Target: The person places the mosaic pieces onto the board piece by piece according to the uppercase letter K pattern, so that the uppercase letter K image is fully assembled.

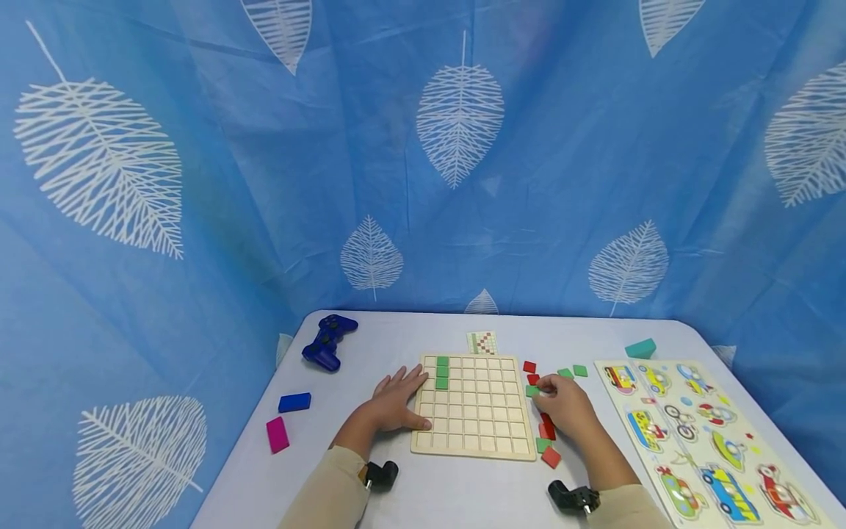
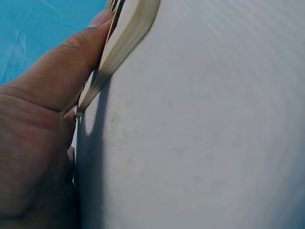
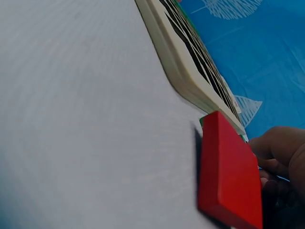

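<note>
A wooden grid board (image 1: 479,411) lies on the table, with three green square tiles (image 1: 442,372) in one column near its upper left. My left hand (image 1: 398,402) rests at the board's left edge, fingers spread and thumb on the rim. In the left wrist view the thumb (image 2: 71,62) lies along the board's edge (image 2: 126,43). Right of the board, my right hand (image 1: 565,405) pinches a green tile (image 1: 532,391) among loose red and green tiles. A red tile (image 3: 233,176) looms close in the right wrist view, in front of the fingers, whose tips are partly hidden.
A small pattern card (image 1: 482,342) lies behind the board. At left are a blue game controller (image 1: 327,342), a blue block (image 1: 294,402) and a magenta block (image 1: 277,435). A picture puzzle board (image 1: 710,441) and a teal block (image 1: 640,348) occupy the right side.
</note>
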Demonstrator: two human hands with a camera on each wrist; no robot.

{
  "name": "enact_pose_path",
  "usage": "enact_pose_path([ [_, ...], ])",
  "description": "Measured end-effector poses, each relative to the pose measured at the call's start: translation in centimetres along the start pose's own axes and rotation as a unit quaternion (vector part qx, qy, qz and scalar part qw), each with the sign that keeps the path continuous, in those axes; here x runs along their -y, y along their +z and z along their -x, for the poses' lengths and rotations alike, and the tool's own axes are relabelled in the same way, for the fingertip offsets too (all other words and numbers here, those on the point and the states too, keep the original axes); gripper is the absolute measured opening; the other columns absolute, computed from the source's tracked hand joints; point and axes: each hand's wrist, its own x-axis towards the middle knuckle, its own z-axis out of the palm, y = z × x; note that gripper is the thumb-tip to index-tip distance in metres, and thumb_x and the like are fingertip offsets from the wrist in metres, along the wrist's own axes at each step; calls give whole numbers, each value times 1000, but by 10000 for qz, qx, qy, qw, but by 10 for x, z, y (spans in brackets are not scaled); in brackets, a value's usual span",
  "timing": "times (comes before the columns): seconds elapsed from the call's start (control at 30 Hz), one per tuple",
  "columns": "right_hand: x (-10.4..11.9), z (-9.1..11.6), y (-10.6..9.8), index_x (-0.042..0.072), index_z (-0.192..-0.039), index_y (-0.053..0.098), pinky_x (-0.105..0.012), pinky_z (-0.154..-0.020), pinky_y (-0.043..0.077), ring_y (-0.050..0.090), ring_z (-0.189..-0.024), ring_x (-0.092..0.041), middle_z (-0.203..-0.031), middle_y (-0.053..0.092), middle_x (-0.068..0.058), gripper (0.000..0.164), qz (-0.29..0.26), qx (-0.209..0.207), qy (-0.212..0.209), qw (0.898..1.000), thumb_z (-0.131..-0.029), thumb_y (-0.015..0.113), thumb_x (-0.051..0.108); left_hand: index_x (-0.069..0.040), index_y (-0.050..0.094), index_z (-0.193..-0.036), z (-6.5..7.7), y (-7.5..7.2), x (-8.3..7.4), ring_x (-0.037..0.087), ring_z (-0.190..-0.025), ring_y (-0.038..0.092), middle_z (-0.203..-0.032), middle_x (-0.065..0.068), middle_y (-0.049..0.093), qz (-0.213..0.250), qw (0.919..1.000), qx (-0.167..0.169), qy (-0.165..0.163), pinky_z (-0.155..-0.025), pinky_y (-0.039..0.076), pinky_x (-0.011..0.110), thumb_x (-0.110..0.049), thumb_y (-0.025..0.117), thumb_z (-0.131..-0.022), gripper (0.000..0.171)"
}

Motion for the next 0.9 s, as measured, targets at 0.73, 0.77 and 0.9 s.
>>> enact_pose_path([
  [0.73, 4, -3, 3, 2, -125, 68, -52, -95, 59, 59, -110, -32, -122, 63, -17, 42, 434, 91, -21, 9990, -90, 81, 20, -22, 34, -165, 0, 1, -1, 31, -164, 7, -176, -1, 19, 9, 10000, -59, -56, -131, 4, 57, -55, 89, -77, 109],
  [0.77, 4, -3, 3, 2, -126, 68, -52, -95, 59, 59, -110, -32, -122, 63, -17, 42, 428, 92, -21, 9990, -90, 81, 20, -21, 34, -165, 0, 1, -1, 31, -164, 7, -176, -1, 19, 9, 10000, -67, -49, -131, 4, 58, -55, 89, -77, 109],
  [0.9, 4, -3, 3, 2, -125, 68, -52, -96, 59, 58, -109, -31, -121, 63, -17, 40, 427, 103, -7, 9990, -90, 80, 19, -22, 32, -166, -1, 2, -1, 31, -164, 5, -177, -1, 17, 7, 10000, -21, -90, -131, 2, 57, -54, 89, -77, 110],
])
